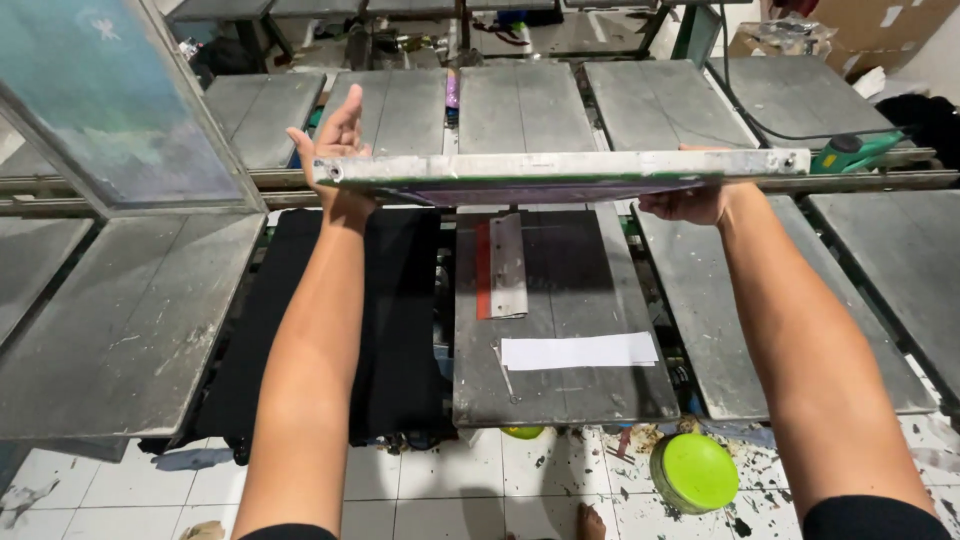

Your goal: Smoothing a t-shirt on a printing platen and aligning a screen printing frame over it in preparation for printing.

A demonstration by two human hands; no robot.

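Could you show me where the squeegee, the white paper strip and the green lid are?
squeegee (507, 265): head view, on the middle of its metal handle.
white paper strip (578, 351): head view, on the strip's centre.
green lid (697, 472): head view, on its flat top, down on the floor.

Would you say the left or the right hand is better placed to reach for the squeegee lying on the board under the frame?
Probably the left. Both hands grip the screen frame, but the left hand is nearer the squeegee on the grey board; the right hand is farther off.
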